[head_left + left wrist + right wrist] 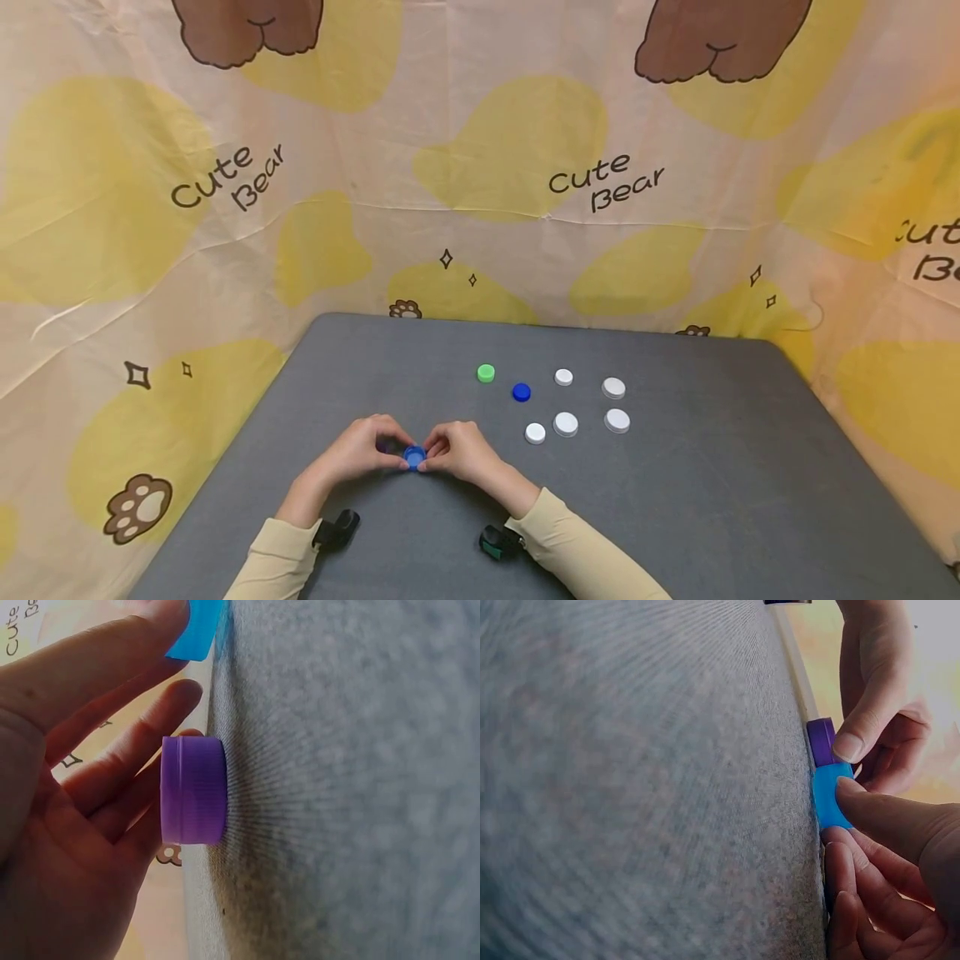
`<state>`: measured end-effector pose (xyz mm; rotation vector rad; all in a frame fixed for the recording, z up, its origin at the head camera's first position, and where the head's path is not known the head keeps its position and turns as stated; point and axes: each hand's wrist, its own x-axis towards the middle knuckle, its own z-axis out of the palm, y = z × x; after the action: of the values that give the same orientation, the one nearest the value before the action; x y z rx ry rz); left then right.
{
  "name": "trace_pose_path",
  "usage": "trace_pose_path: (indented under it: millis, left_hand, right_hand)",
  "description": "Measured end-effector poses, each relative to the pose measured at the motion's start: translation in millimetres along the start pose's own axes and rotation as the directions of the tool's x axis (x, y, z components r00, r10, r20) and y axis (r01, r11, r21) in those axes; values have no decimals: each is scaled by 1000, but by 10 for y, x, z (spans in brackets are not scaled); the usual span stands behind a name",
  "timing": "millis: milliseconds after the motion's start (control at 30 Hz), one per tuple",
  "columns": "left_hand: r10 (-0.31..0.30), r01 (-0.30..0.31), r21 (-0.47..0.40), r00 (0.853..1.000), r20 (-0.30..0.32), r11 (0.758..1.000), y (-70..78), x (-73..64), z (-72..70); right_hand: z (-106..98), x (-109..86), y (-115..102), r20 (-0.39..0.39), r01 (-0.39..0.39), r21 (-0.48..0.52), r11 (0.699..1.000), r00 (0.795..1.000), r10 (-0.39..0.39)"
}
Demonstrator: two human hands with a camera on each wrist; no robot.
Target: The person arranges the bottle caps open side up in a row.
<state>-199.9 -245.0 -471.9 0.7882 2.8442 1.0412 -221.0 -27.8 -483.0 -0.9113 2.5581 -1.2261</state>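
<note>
So the light blue cap [415, 457] is the one being worked on here, at the near left part of the grey table [720, 508], sitting on the surface or barely off it, hard to say which. Left hand [356, 450] has its thumb and forefinger nearly closed on the cap's left side, the other fingers loosely spread; right hand [467, 452] pinches the right side the same way, its remaining fingers curled in. Neither has let go, so I'd call this one placed-ish but not finished. Just left of it, the purple cap [193, 790] sits flat on the table within the curve of the left hand, no pinch on it, so that one looks set down already. Can't tell if a finger brushes it. Over to the right and farther back, seven more lie loose with nobody touching them: a green cap [486, 373], a dark blue cap [521, 392] and five white caps [566, 424]. If those count too, I'd guess most of the job is left.
</note>
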Motion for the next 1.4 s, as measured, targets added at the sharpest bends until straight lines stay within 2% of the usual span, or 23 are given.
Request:
trace_pose_path:
  millis: [600, 733, 833, 1000, 1200, 1400]
  left_hand:
    - [1, -1, -7, 1000, 30, 1000, -31, 33, 9]
    - [-15, 15, -31, 1000, 3, 999, -15, 46, 24]
    - [-38, 36, -40, 998, -50, 999, 17, 73, 46]
    - [-27, 23, -40, 995, -101, 999, 96, 163, 91]
    - [15, -20, -57, 996, -83, 998, 178, 310, 166]
    - [35, -40, -100, 998, -52, 994, 266, 466, 277]
  right_hand:
    - [-38, -3, 22, 17, -10, -22, 1000, 1000, 10]
    - [-64, -33, 40, 8, -2, -9, 1000, 1000, 2]
    - [-109, -74, 59, -4, 5, 2, 1000, 1000, -5]
    - [-217, -148, 99, -47, 14, 10, 1000, 999, -14]
    - [-354, -233, 164, -97, 5, 8, 1000, 995, -4]
    - [-510, -332, 237, -147, -42, 15, 999, 988, 43]
